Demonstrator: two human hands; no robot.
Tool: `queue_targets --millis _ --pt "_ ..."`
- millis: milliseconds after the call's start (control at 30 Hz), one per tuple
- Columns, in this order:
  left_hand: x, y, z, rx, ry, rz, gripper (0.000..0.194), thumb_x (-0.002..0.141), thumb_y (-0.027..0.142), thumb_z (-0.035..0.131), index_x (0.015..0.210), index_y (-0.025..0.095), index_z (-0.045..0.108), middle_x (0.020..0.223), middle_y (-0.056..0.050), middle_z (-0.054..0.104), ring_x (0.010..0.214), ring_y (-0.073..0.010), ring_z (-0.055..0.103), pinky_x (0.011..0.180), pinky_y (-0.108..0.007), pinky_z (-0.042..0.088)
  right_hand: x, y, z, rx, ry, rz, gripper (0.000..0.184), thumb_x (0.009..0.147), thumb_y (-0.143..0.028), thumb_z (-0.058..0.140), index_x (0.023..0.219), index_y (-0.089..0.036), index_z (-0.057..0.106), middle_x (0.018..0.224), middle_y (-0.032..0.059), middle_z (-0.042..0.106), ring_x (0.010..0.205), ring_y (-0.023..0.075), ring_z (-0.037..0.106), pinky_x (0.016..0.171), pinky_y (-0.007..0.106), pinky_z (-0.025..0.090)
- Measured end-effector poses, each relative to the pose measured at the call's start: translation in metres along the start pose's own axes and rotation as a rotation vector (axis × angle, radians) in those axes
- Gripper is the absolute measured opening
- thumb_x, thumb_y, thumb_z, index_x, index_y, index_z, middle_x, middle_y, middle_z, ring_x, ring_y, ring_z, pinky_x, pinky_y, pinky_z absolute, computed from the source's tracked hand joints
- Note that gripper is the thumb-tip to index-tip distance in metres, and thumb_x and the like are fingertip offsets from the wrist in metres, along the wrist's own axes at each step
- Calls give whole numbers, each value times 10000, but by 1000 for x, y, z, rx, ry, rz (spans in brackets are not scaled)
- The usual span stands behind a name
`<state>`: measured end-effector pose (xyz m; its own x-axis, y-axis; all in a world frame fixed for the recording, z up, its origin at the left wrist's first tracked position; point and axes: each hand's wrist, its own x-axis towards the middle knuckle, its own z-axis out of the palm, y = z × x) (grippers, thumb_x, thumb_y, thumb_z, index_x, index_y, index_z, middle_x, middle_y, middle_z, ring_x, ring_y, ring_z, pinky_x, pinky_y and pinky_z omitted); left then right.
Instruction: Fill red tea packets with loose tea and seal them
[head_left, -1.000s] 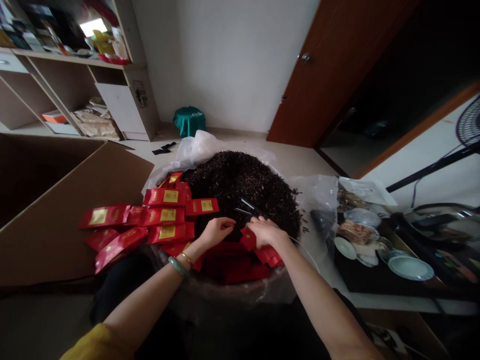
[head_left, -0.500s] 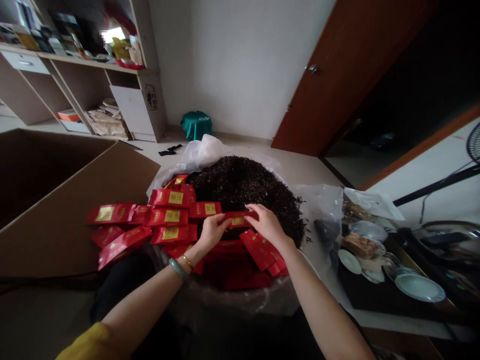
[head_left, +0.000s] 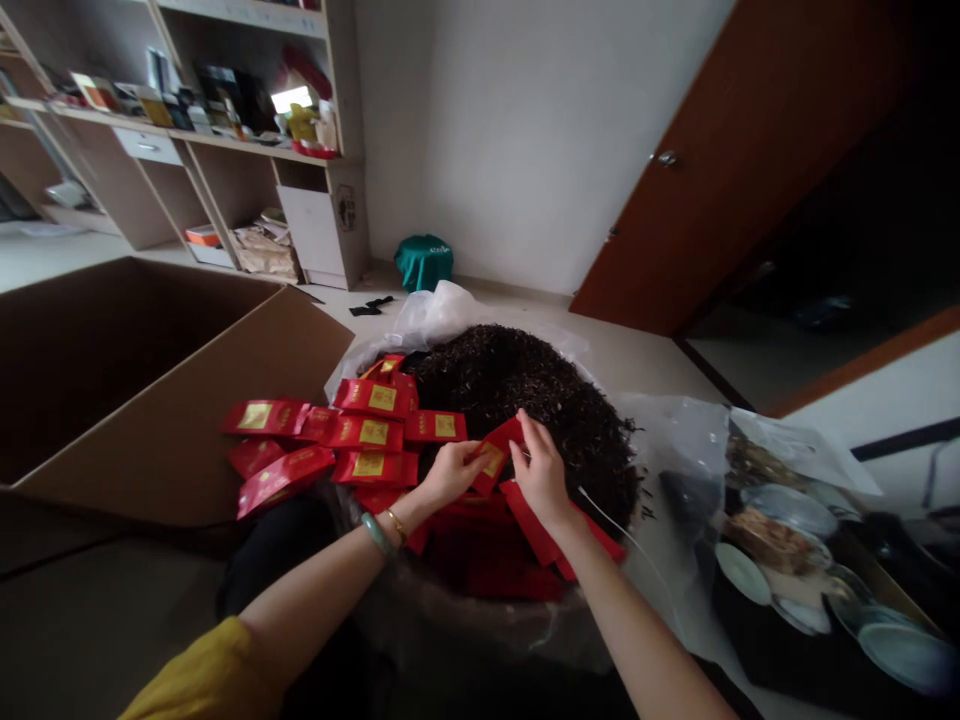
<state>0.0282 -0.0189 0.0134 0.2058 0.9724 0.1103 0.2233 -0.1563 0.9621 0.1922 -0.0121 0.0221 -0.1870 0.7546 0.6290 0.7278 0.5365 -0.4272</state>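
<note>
A small red packet [head_left: 493, 459] with a gold label is held tilted over the tub, its right end raised. My left hand [head_left: 450, 474] pinches its lower left end between thumb and fingers. At the upper right end, the thumb and fingers of my right hand [head_left: 543, 478] close about the packet's edge. Beneath and behind my hands, a mound of dark, dry tea-like leaves [head_left: 517, 370] fills a plastic-lined tub. Several filled red packets [head_left: 367, 432] lie heaped on its left side. Flat red packets [head_left: 531, 525] lie at the near side, partly hidden by my right wrist.
A large open cardboard box [head_left: 187, 430] stands at the left. Clear plastic sheeting [head_left: 675, 450] and a dark tray with pale dishes [head_left: 742, 573] are at the right. Behind are a shelf unit [head_left: 315, 235], a green-covered bin [head_left: 424, 264] and a brown door [head_left: 675, 160].
The packet has turned from level to tilted, its right end up. My right hand has shifted its fingers on that end. The whole view has swung left, so things appear further right.
</note>
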Motion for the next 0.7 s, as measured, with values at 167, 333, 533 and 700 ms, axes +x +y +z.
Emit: queue_targets --millis 167,333,533,700 --pt "-2 2 2 -10 -2 4 328 800 372 527 844 104 711 610 -4 616 554 -111 469 501 -198 340 -5 3 1 -182 102 -124 508 920 -237 411 1423 -219 337 1211 163 521 1117 279 505 948 478 443" --pt "-4 2 3 -62 -6 -5 338 790 386 541 811 94 710 594 2 595 545 -103 450 504 -196 337 -5 8 -3 -248 141 -155 434 916 -227 429 1349 -221 467 1024 141 560 920 243 556 827 426 493" --pt "-4 0 3 -25 -25 -15 364 797 392 535 923 104 718 632 -4 635 548 -111 475 516 -200 355 1 6 -7 -111 147 -135 308 926 -210 413 1166 -215 606 965 102 631 907 215 583 848 384 492" --pt "-4 -1 -1 97 -9 11 369 810 389 527 987 125 713 712 -21 685 590 -137 537 554 -215 380 4 7 -6 -54 71 60 198 877 -327 520 948 -186 639 809 77 635 781 212 570 740 351 496"
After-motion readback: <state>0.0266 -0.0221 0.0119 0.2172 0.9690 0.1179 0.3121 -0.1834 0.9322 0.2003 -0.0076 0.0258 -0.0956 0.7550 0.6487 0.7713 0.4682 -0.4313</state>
